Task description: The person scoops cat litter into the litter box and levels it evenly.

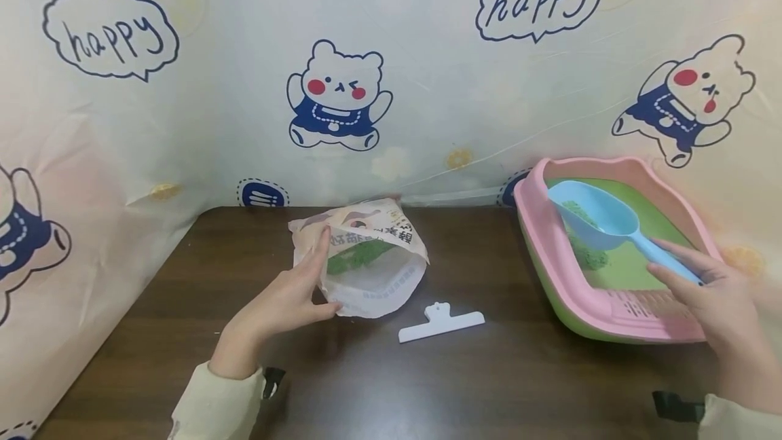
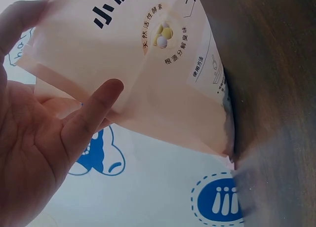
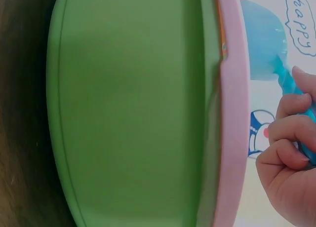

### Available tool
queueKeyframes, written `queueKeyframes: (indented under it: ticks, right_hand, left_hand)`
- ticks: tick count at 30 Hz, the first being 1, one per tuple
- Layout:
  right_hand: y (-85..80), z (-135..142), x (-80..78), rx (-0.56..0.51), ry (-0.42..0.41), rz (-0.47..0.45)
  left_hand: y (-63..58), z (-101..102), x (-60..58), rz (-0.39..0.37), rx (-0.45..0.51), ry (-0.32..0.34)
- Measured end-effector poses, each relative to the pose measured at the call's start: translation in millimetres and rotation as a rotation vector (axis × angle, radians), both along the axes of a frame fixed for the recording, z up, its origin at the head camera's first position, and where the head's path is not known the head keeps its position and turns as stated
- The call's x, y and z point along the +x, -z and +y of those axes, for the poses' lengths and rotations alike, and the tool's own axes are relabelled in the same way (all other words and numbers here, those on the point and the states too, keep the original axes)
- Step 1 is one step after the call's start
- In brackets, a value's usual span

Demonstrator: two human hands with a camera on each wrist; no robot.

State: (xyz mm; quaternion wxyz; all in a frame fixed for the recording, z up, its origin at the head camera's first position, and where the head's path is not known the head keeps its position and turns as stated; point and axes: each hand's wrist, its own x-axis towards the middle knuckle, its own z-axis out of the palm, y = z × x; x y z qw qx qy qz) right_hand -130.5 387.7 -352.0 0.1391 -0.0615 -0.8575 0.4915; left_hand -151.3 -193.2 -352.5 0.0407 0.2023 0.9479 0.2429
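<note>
On the left, a pale paper-like bag (image 1: 373, 297) with printed characters lies on its side, its mouth facing the front and green granules (image 1: 360, 257) inside. My left hand (image 1: 290, 301) holds the bag by the left of its mouth, thumb low and fingers higher up. In the left wrist view the thumb (image 2: 101, 101) lies against the printed bag wall (image 2: 163, 89). Over a litter box (image 1: 550, 277) with a pink rim and green base, my right hand (image 1: 715, 290) grips the handle of a light blue scoop (image 1: 617, 212). Some green granules sit in the scoop, and a small heap (image 1: 589, 257) shows in the box below.
A white sealing clip (image 1: 441, 323) lies on the dark wooden table (image 1: 366, 386) between the bag and the litter box. Behind the table hangs a pale cloth (image 1: 440, 100) printed with bears, reaching down to its back edge.
</note>
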Motion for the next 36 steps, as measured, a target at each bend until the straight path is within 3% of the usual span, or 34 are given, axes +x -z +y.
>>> queueKeyframes:
  ticks: [7,13,18,21,25,30,36]
  right_hand:
    - [5.9,10.8,-3.0,-0.001,0.022,0.015]
    - [7.6,20.5,0.2,-0.088,0.027,0.04]
    - [8.0,30.1,3.5,-0.185,-0.04,0.098]
    - [8.9,32.5,2.5,-0.153,-0.048,0.1]
    - [11.2,35.4,1.9,-0.022,-0.005,0.062]
    - [11.4,39.2,0.8,-0.012,0.005,0.029]
    - [10.7,40.5,-3.5,0.074,0.018,-0.024]
  left_hand:
    - [-0.9,-1.4,0.1,0.013,-0.014,-0.001]
    - [-0.9,-1.8,-0.2,0.005,0.007,0.004]
    - [0.5,-0.4,-1.6,0.015,0.001,-0.002]
    - [-0.5,-1.4,-1.0,0.015,-0.006,-0.009]
    - [-1.2,-2.4,-0.8,0.009,-0.008,-0.006]
    - [-1.1,-2.5,-1.0,-0.011,0.01,0.004]
    - [-0.7,-2.7,-0.8,-0.012,0.02,0.004]
